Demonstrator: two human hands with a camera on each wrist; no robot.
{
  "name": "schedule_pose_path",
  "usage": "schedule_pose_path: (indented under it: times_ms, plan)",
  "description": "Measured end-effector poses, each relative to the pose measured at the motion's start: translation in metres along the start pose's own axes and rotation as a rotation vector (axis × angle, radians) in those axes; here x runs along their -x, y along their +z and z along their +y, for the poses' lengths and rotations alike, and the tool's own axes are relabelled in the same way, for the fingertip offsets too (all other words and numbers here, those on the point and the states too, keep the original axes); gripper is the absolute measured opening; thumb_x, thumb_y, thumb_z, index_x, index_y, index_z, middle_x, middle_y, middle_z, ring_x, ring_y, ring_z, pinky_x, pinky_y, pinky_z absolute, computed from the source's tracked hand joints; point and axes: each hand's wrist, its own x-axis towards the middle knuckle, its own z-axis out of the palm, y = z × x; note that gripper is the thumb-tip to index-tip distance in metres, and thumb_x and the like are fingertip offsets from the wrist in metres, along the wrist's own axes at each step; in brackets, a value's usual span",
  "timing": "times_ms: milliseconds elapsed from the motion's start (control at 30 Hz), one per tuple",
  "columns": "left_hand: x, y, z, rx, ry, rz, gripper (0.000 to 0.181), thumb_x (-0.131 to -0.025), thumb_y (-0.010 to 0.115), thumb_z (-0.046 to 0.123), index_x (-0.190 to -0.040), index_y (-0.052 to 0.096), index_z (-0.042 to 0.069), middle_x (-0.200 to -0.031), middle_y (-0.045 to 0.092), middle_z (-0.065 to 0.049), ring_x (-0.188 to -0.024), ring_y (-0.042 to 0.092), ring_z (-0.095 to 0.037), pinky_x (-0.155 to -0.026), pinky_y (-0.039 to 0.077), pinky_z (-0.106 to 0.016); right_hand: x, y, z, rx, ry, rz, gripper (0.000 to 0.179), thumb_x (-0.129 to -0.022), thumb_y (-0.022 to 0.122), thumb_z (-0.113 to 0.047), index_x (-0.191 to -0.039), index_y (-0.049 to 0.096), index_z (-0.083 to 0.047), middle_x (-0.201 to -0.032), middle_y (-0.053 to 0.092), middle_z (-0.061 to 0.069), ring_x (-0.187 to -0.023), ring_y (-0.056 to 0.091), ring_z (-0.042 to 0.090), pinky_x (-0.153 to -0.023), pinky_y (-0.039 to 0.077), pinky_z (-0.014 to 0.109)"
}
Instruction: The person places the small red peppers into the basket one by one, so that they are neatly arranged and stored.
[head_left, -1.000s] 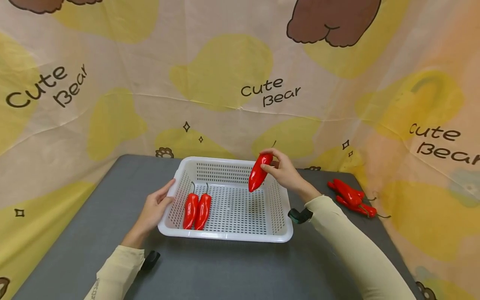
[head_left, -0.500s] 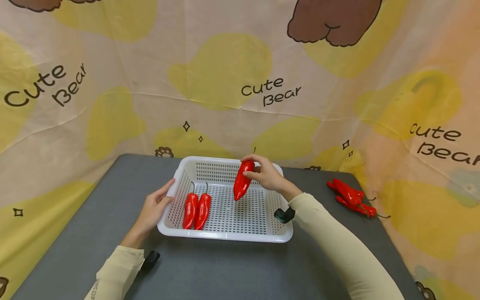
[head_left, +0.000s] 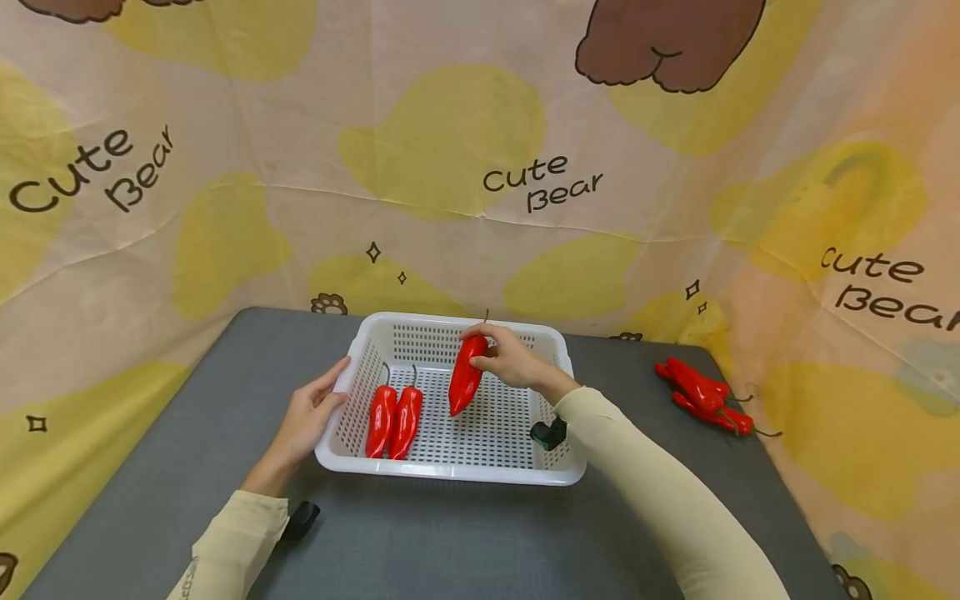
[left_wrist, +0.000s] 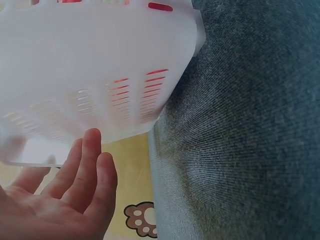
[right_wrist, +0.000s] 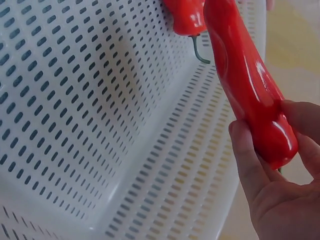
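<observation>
My right hand (head_left: 513, 358) pinches a long red pepper (head_left: 467, 379) near its stem end, between thumb and fingers. The pepper hangs tip down over the middle of a white perforated basket (head_left: 450, 470). Close up in the right wrist view, the held pepper (right_wrist: 245, 80) crosses above the basket's slotted inside. Two red peppers, one at the left (head_left: 381, 421) and one beside it (head_left: 406, 423), lie side by side in the basket's left part, stems away from me. My left hand (head_left: 303, 417) touches the basket's left rim; its fingers (left_wrist: 91, 150) look fairly straight outside the wall.
Several more red peppers (head_left: 701, 393) lie heaped on the grey tabletop (head_left: 450, 542), near its right edge. A printed cloth (head_left: 435, 142) with yellow patches and lettering hangs behind the table and along its sides.
My right hand has carried the pepper leftward and somewhat nearer to me, from above the basket's right part to its middle. My left hand and the basket have stayed in place.
</observation>
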Motion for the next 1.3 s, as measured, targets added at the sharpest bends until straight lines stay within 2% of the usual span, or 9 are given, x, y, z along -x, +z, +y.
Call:
schedule_pose_path:
  times_ms: [100,267,500,700,800,1000,1200,1300]
  plan:
    - [0.0,0.0,0.0,0.006,-0.003,0.002,0.054,-0.104,0.044,0.008,-0.158,0.035,0.012,-0.153,0.044,-0.03,-0.118,0.063,-0.05,-0.08,0.064,-0.04,-0.003,0.004,-0.001,0.026,-0.003,-0.027,0.041,-0.095,0.06,0.007,-0.135,0.056,0.005,-0.132,0.059,0.023,-0.098,0.067,0.031,-0.087,0.063,0.036]
    - [-0.001,0.0,0.0,-0.007,-0.006,0.007,0.054,-0.104,0.044,0.009,-0.158,0.036,0.012,-0.153,0.044,-0.028,-0.117,0.064,-0.047,-0.08,0.064,-0.039,-0.006,0.011,-0.002,0.045,0.034,-0.066,0.04,-0.094,0.061,0.006,-0.133,0.059,0.0,-0.131,0.06,0.02,-0.098,0.066,0.029,-0.089,0.062,0.039]
    - [-0.001,0.0,-0.002,-0.031,0.004,0.011,0.054,-0.104,0.044,0.009,-0.157,0.037,0.011,-0.153,0.045,-0.028,-0.114,0.066,-0.04,-0.08,0.064,-0.037,-0.009,0.024,-0.003,0.144,0.048,-0.127,0.037,-0.093,0.064,0.003,-0.13,0.063,-0.002,-0.126,0.063,0.014,-0.104,0.061,0.025,-0.093,0.059,0.034]
    - [-0.001,0.001,-0.001,-0.031,0.015,0.006,0.054,-0.104,0.044,0.009,-0.157,0.036,0.011,-0.154,0.043,-0.028,-0.117,0.064,-0.043,-0.081,0.063,-0.038,-0.017,0.036,-0.002,0.199,0.089,-0.202,0.038,-0.093,0.067,0.0,-0.13,0.064,-0.006,-0.128,0.063,0.011,-0.111,0.058,0.024,-0.098,0.058,0.035]
    - [-0.001,0.0,-0.001,-0.031,0.012,0.004,0.054,-0.105,0.044,0.01,-0.158,0.035,0.011,-0.155,0.042,-0.028,-0.118,0.063,-0.045,-0.081,0.063,-0.037,-0.02,0.043,-0.005,0.212,0.114,-0.235,0.037,-0.093,0.068,-0.003,-0.13,0.064,-0.008,-0.13,0.062,0.01,-0.112,0.057,0.023,-0.096,0.058,0.033]
    - [0.003,-0.001,-0.003,-0.02,-0.004,-0.001,0.055,-0.104,0.045,0.01,-0.158,0.034,0.012,-0.155,0.043,-0.028,-0.117,0.063,-0.049,-0.078,0.064,-0.037,-0.023,0.057,-0.006,0.162,0.175,-0.275,0.034,-0.091,0.068,0.0,-0.124,0.065,-0.007,-0.122,0.062,0.013,-0.101,0.059,0.021,-0.084,0.061,0.027]
    - [0.002,-0.001,-0.002,-0.023,0.009,-0.005,0.055,-0.104,0.045,0.009,-0.158,0.035,0.011,-0.154,0.044,-0.028,-0.117,0.063,-0.05,-0.078,0.064,-0.036,-0.023,0.066,-0.002,0.144,0.248,-0.296,0.035,-0.09,0.069,0.001,-0.124,0.063,-0.007,-0.122,0.061,0.015,-0.094,0.06,0.02,-0.083,0.064,0.039]
    - [0.0,-0.001,0.0,-0.03,0.024,-0.005,0.055,-0.104,0.045,0.009,-0.158,0.035,0.01,-0.153,0.045,-0.029,-0.115,0.064,-0.05,-0.076,0.064,-0.035,-0.023,0.067,-0.001,0.172,0.266,-0.308,0.038,-0.091,0.068,0.001,-0.128,0.062,-0.007,-0.121,0.061,0.015,-0.093,0.058,0.019,-0.081,0.063,0.035]
